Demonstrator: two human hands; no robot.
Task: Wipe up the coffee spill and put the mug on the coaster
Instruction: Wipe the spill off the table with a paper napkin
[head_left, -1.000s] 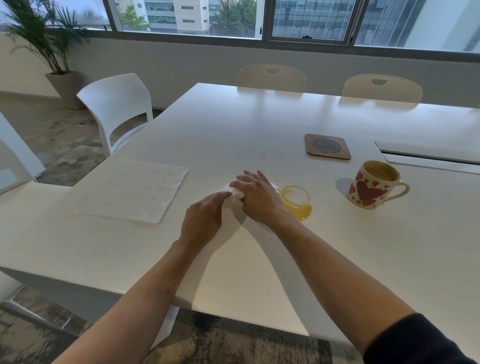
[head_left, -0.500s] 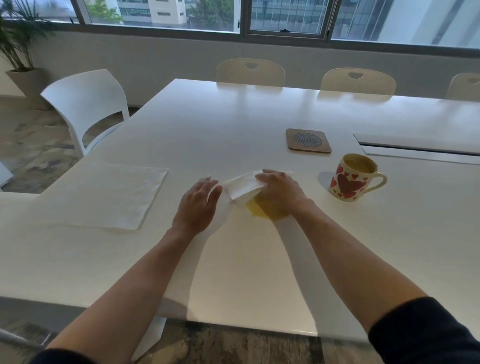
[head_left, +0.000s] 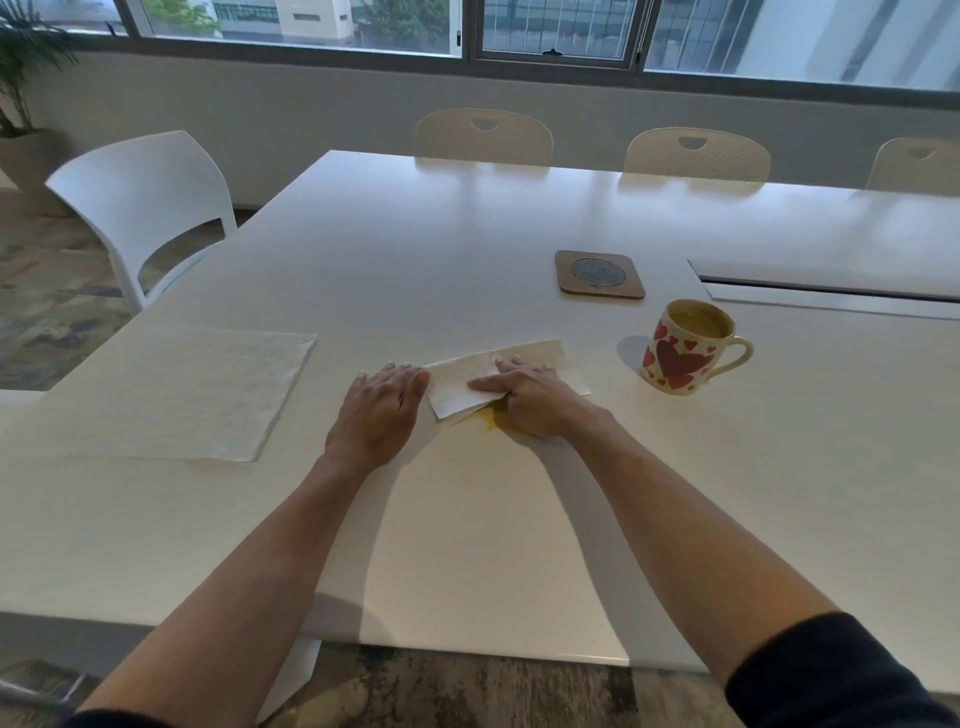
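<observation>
A folded white paper napkin (head_left: 470, 382) lies on the white table (head_left: 415, 260), and my right hand (head_left: 530, 397) presses it flat onto the coffee spill (head_left: 491, 420), whose yellow-brown edge shows under the palm. Just left of the napkin, my left hand (head_left: 379, 410) rests flat on the table with its fingertips at the napkin's edge. To the right stands a cream mug (head_left: 685, 348) with red hearts, coffee inside, handle pointing right. The square brown coaster (head_left: 599, 274) with a round mesh centre lies behind the mug, apart from it.
A second, unfolded napkin (head_left: 182, 395) lies flat at the left. A recessed cable slot (head_left: 831, 286) runs along the table at the right. A white chair (head_left: 145, 208) stands left, beige chairs (head_left: 483, 135) line the far side, and a potted plant (head_left: 21, 104) stands in the corner.
My right hand has slid the folded napkin to the right over the spill, which now lies mostly hidden. My left hand has followed and stays at the napkin's left edge.
</observation>
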